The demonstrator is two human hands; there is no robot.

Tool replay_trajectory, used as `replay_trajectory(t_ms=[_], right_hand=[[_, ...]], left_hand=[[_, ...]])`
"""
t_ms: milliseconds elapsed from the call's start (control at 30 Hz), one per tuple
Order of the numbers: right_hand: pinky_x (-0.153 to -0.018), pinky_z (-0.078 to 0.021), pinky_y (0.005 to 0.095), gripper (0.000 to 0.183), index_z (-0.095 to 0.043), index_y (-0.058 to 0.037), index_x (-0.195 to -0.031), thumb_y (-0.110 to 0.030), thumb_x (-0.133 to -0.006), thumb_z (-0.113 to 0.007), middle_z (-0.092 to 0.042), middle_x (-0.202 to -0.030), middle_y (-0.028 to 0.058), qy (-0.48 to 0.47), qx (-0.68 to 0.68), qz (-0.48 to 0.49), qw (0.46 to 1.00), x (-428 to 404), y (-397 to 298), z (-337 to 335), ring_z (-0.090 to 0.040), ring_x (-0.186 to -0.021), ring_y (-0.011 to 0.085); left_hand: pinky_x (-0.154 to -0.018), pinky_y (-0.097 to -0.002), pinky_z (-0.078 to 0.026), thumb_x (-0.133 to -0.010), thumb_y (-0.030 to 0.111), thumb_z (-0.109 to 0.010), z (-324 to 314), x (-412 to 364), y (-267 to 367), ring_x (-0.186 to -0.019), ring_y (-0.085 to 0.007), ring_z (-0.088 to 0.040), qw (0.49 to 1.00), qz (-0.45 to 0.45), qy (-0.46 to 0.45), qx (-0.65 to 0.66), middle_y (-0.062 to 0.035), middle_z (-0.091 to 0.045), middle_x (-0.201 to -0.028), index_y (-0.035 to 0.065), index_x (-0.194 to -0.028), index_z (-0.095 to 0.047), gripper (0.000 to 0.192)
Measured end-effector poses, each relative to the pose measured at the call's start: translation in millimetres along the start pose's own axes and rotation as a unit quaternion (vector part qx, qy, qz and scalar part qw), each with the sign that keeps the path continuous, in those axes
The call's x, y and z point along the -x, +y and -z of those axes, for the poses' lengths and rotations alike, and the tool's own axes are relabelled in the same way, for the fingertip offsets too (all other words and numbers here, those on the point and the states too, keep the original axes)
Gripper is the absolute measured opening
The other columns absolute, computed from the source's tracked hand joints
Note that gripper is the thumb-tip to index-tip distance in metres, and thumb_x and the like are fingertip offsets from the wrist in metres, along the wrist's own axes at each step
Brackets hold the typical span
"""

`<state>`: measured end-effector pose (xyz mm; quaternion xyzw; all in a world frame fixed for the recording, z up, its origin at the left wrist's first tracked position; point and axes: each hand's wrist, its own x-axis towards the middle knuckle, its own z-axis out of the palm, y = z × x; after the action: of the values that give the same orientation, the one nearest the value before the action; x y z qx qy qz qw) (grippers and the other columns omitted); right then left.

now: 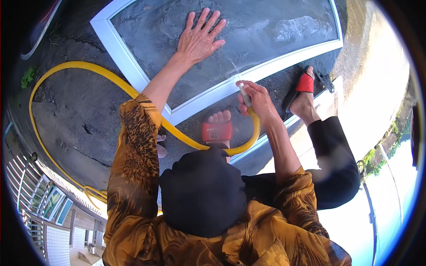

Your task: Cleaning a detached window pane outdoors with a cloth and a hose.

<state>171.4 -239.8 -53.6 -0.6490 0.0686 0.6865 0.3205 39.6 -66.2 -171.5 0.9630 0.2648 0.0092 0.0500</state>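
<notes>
My left hand (200, 38) lies palm down with its fingers spread on the dark, wet panel (246, 33) of a white frame (206, 96), which looks like a window or door screen. My right hand (258, 99) is closed around the pale nozzle (245, 94) of a yellow hose (179, 133), just above the near edge of the frame. A thin jet of water (235, 68) comes from the nozzle tip and splashes at the frame's edge. The hose loops from the nozzle under my face and passes beneath my left forearm.
Two feet in red sandals (217, 132) stand near the frame, one farther right. Bare toes (161, 149) show beside my left sleeve. Another white frame (291, 121) lies below on the right. The hose curves across dark, wet ground (76, 109) towards a metal fence (21, 179).
</notes>
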Motion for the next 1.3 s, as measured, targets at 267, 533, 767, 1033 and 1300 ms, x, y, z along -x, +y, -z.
replay_trajectory(t_ms=[267, 533, 767, 1033, 1300], right_hand=[[-0.043, -0.0369, 0.0228, 0.031, -0.055, -0.0022, -0.112, -0.019, -0.092, -0.039, -0.05, -0.064, 0.0023, -0.128, 0.084, -0.046, 0.987, 10, -2, -13, -0.045, -0.047, 0.0089], [-0.043, -0.0398, 0.0247, 0.028, -0.056, -0.0001, -0.108, -0.018, -0.092, -0.042, -0.05, -0.063, 0.0046, -0.265, 0.099, -0.047, 0.958, -3, -7, -32, -0.049, -0.047, 0.0119], [-0.043, -0.0396, 0.0245, 0.027, -0.056, -0.0007, -0.107, -0.018, -0.092, -0.042, -0.051, -0.065, 0.0043, -0.229, 0.164, -0.057, 0.958, -6, -1, -31, -0.047, -0.047, 0.0109], [-0.04, -0.0407, 0.026, 0.029, -0.049, -0.0018, -0.113, -0.018, -0.091, -0.04, -0.049, -0.069, 0.0048, 0.105, -0.1, 0.009, 0.989, -14, -6, 26, -0.047, -0.048, 0.013], [-0.04, -0.0404, 0.0278, 0.03, -0.049, -0.0001, -0.113, -0.017, -0.091, -0.037, -0.047, -0.066, 0.004, 0.099, -0.091, 0.062, 0.989, 3, -10, 29, -0.046, -0.046, 0.0128]], left_hand=[[-0.11, -0.0495, -0.012, -0.084, 0.046, -0.051, 16, 66, 21, -0.136, -0.0256, -0.015, 0.969, -0.203, -0.116, 0.074, -0.0008, -0.023, -0.146, 0.0215, -0.135, -0.036, 0.059], [-0.109, -0.0502, -0.015, -0.065, 0.053, -0.069, 99, 125, -43, -0.137, -0.0308, -0.009, 0.96, -0.046, -0.276, 0.03, -0.0028, -0.017, -0.149, 0.027, -0.139, -0.031, 0.087], [-0.106, -0.0575, -0.013, -0.066, 0.057, -0.066, 92, 130, -31, -0.136, -0.0392, -0.004, 0.976, 0.016, -0.21, 0.059, -0.0084, -0.01, -0.15, 0.0266, -0.14, -0.03, 0.088], [-0.107, -0.0572, -0.009, -0.074, 0.057, -0.057, 20, 58, 4, -0.137, -0.0326, -0.006, 0.99, -0.054, -0.107, 0.08, -0.0046, -0.012, -0.15, 0.0233, -0.141, -0.027, 0.081], [-0.11, -0.0503, -0.011, -0.085, 0.049, -0.047, -22, -57, 78, -0.138, -0.0275, -0.01, 0.978, -0.177, -0.092, 0.06, -0.0018, -0.02, -0.148, 0.0171, -0.139, -0.03, 0.065]])
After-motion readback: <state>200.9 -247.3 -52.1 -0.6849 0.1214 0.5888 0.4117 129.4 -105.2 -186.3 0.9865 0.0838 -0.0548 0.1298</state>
